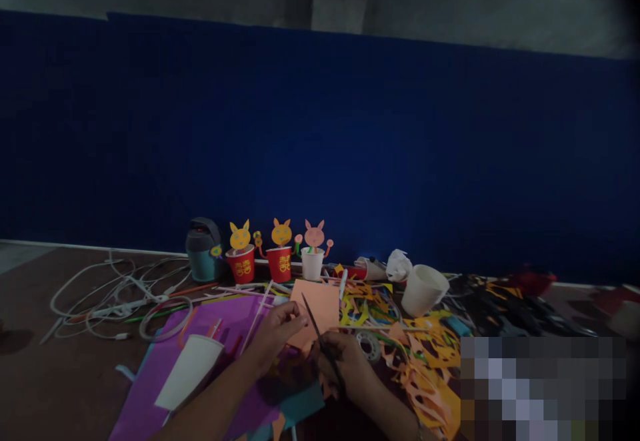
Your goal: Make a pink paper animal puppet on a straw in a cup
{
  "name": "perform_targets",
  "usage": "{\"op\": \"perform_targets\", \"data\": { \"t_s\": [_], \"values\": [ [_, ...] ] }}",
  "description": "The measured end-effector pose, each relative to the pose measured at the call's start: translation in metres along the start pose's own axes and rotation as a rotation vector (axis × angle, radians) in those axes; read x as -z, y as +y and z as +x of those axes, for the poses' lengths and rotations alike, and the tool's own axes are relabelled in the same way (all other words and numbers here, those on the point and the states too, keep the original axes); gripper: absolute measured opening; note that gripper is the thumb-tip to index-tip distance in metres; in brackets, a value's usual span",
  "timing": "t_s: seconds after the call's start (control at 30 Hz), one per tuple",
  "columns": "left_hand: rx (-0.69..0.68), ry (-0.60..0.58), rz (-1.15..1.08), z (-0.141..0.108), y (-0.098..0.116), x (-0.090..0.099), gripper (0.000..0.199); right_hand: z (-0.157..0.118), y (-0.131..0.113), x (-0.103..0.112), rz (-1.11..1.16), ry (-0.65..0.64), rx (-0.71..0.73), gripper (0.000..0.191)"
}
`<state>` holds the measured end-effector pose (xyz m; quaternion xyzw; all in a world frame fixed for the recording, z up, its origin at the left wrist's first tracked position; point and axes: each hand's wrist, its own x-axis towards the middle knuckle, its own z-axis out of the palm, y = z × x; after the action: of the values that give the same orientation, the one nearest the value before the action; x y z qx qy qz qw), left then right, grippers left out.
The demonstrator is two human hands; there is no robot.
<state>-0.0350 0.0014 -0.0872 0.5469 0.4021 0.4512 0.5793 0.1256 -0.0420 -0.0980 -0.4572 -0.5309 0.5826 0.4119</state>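
My left hand (280,327) is half closed, gripping what I cannot tell, and should keep its fingertips away from the blades, while at the orange paper (324,299) before me, the scissors (316,323), gripped in my right hand (353,364), need slow and steady guiding.

two cups (241,265) are red with yellow markings; the sheet (231,324) is purple.

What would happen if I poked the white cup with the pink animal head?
The white cup would probably slide easily, since it looks like light paper. It might tip, because the pink head sticks up above it. The skinny arms could bend.
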Motion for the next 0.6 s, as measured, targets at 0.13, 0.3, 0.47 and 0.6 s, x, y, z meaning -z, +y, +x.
{"op": "perform_targets", "data": {
  "t_s": [0.13, 0.3, 0.47, 0.6],
  "values": [
    [-0.060, -0.070, 0.195, -0.004, 0.002, -0.002, 0.020, 0.002, 0.003, 0.005, 0.078, 0.092, 0.071, 0.035],
    [-0.142, -0.179, 0.383, -0.007, -0.001, -0.007, 0.013, 0.003, 0.006, 0.008, 0.120, 0.128, 0.059, 0.041],
    [-0.111, -0.128, 0.331, -0.007, -0.008, -0.011, 0.012, 0.004, 0.007, 0.006, 0.133, 0.155, 0.111, 0.042],
    [-0.034, -0.060, 0.183, -0.009, -0.006, -0.014, 0.018, 0.005, 0.009, 0.006, 0.108, 0.122, 0.117, 0.038]
  ]
}}
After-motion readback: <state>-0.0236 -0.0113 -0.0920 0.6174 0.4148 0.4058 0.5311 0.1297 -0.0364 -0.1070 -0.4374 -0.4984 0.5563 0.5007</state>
